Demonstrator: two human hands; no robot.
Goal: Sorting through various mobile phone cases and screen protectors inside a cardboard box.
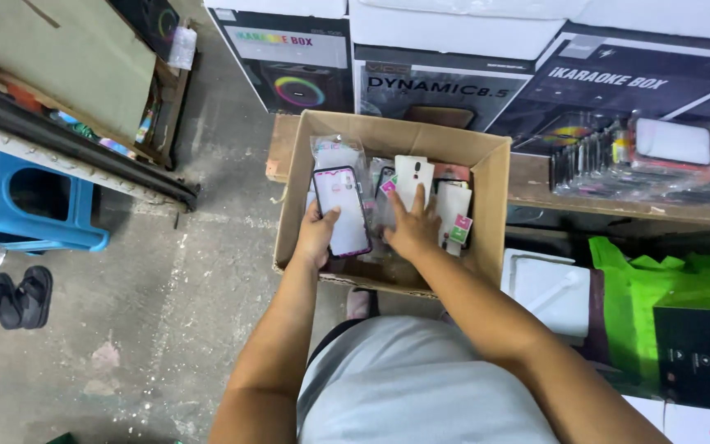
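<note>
My left hand (315, 234) gripped a purple-rimmed phone case (341, 211) inside the cardboard box (486, 214); my right hand (411, 230), fingers spread, pressed the packets just beside it. A loosening grip could have dropped the case.

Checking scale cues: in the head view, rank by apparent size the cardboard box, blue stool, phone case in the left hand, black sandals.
1. cardboard box
2. blue stool, partly cut off by the frame edge
3. and 4. phone case in the left hand and the black sandals look alike; unranked.
</note>
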